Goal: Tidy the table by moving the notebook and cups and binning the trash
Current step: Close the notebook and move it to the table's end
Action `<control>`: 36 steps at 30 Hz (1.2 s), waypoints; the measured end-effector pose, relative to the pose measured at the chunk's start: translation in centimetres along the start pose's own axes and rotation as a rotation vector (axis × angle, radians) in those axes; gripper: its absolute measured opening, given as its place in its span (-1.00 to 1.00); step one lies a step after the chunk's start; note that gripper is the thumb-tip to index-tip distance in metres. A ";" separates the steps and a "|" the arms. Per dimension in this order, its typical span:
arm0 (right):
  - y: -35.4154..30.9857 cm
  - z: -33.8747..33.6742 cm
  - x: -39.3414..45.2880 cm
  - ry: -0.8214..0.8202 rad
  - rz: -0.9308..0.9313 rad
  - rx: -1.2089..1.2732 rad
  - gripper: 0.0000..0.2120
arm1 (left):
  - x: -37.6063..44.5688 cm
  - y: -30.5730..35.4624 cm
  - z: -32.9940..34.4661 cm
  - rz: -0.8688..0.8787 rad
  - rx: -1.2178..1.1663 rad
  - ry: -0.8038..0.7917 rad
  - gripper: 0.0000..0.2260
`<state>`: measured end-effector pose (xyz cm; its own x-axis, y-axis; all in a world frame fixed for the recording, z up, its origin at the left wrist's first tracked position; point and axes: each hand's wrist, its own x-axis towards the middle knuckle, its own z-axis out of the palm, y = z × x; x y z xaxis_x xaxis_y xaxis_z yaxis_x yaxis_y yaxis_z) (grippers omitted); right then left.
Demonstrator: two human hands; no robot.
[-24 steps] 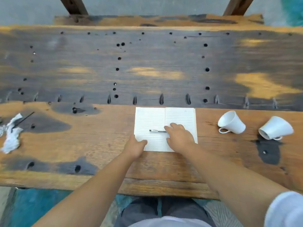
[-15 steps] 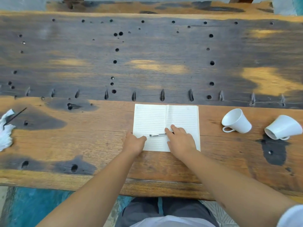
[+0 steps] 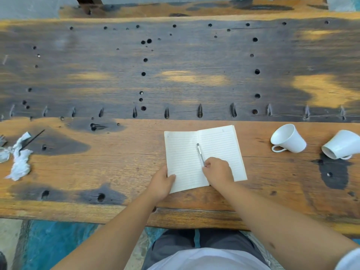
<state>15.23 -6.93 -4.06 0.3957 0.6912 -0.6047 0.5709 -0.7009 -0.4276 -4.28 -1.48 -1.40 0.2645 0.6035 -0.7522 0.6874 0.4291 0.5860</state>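
Observation:
An open lined notebook (image 3: 216,145) lies on the wooden table (image 3: 116,168) near its front edge, slightly rotated. My left hand (image 3: 160,184) pinches its lower left corner. My right hand (image 3: 218,172) rests on the right page and holds the lower end of a pen (image 3: 200,154), which lies along the centre fold. Two white cups lie on their sides to the right: one (image 3: 288,138) nearer the notebook, the other (image 3: 340,145) at the frame's edge. Crumpled white tissue (image 3: 20,162) sits at the far left.
A thin black stick (image 3: 32,140) lies across the tissue, with a clear wrapper (image 3: 3,153) and a small fork-like item (image 3: 3,138) at the left edge. The table has many drilled holes and dark patches. Blue floor shows below the front edge.
The pen has swung from lying crosswise to lying along the fold, my right fingers now closed on its end. The notebook has turned a little. My left hand now grips its corner.

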 end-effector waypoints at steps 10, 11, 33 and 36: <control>-2.1 4.0 -1.0 -0.041 0.086 0.190 -0.78 | -3.3 -0.8 -2.2 0.133 -0.024 -0.008 -0.60; -2.0 4.2 -1.2 -0.036 0.094 0.201 -0.77 | -3.7 -0.5 -2.4 0.143 -0.034 -0.008 -0.60; 5.1 0.4 -3.2 0.111 0.310 0.433 -0.87 | 0.7 2.3 5.3 -0.126 -0.163 -0.027 -0.59; 5.2 0.5 -3.4 0.063 0.262 0.390 -0.85 | 0.5 1.5 5.3 -0.146 -0.204 -0.046 -0.79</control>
<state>16.52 -13.02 -4.60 0.5402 0.4828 -0.6893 0.1381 -0.8589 -0.4932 0.48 -4.04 -2.48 0.2060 0.4962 -0.8434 0.5710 0.6391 0.5154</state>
